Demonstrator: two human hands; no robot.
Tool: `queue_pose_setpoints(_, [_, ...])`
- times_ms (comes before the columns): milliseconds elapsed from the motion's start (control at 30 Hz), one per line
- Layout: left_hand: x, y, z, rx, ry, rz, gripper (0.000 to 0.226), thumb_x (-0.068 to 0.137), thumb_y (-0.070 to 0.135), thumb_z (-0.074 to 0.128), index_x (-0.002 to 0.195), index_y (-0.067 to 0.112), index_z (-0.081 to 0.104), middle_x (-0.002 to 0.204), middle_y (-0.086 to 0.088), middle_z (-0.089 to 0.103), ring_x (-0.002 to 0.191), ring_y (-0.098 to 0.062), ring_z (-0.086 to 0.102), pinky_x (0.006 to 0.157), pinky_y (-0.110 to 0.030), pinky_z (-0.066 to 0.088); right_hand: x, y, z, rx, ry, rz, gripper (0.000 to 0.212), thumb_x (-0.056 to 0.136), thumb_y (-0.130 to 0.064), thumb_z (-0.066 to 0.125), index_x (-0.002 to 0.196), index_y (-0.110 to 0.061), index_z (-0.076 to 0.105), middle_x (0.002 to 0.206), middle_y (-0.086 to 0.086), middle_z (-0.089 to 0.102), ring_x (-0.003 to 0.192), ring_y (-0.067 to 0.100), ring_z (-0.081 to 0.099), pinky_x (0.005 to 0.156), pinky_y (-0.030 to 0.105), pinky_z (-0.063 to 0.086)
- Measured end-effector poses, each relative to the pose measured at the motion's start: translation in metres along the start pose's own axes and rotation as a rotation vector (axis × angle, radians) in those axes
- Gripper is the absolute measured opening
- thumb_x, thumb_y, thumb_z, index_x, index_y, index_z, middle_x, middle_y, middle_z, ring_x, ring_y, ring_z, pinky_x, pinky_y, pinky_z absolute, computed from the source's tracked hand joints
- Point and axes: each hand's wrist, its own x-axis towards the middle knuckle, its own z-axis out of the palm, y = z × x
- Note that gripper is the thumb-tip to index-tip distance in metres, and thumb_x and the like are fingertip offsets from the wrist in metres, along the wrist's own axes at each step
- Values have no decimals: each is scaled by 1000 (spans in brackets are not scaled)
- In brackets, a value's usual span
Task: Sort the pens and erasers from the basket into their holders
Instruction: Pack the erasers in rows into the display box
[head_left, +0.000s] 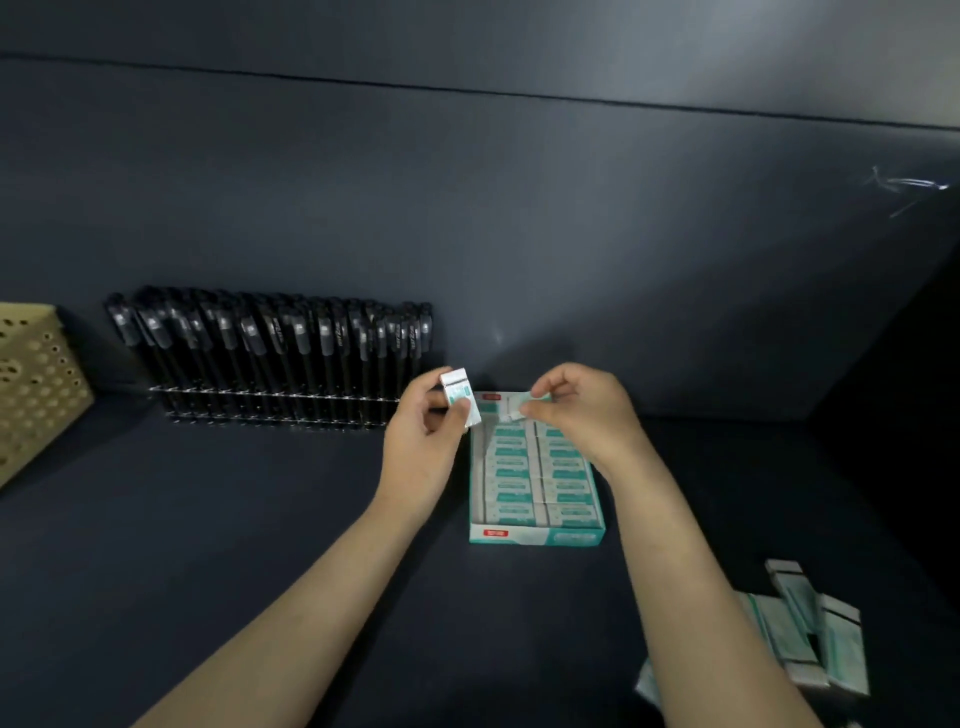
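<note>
A teal and white eraser box (537, 538) lies on the dark table, its two rows filled with several wrapped erasers (511, 486). My left hand (423, 441) holds a small stack of erasers (460, 397) upright beside the box's far left corner. Over the box's far end, my right hand (576, 410) pinches a single eraser (519, 408) with its fingertips. Several black pens (275, 353) stand in a clear rack (270, 410) against the wall on the left.
A beige perforated basket (36, 384) sits at the far left edge. Loose wrapped erasers (810, 631) lie in a pile at the lower right of the table. Dark walls close in behind and on the right.
</note>
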Motion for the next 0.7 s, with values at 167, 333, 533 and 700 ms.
queue_pose_setpoints(167, [0,-10,-2,53,-64,63,38,91,11,62,127,23,57,88,8,66,74,-2,61,74,-14,48,-2,17,6,-108,-21,5,15,79,-17,78,83,-22,65,94,-7,64,85,5,63,63,14,46])
queue_pose_setpoints(333, [4,-13,0,-4,-36,26,44,92,15,62,130,35,52,89,9,68,80,-12,67,79,-25,53,-1,23,8,-158,-59,-59,13,82,-16,75,87,-24,66,104,-10,56,86,-3,61,63,4,48])
queue_pose_setpoints(533, [5,-11,2,-23,38,50,44,91,15,63,130,31,51,90,7,70,76,-8,66,74,-13,48,1,30,16,-336,30,-185,19,77,-23,80,84,-20,63,88,-10,58,78,0,58,66,9,46])
queue_pose_setpoints(700, [3,-3,5,28,77,103,34,87,15,68,112,33,53,86,16,72,74,-1,65,67,-8,45,5,32,25,-398,48,-291,20,74,-25,83,83,-19,66,84,-11,55,70,1,56,63,13,44])
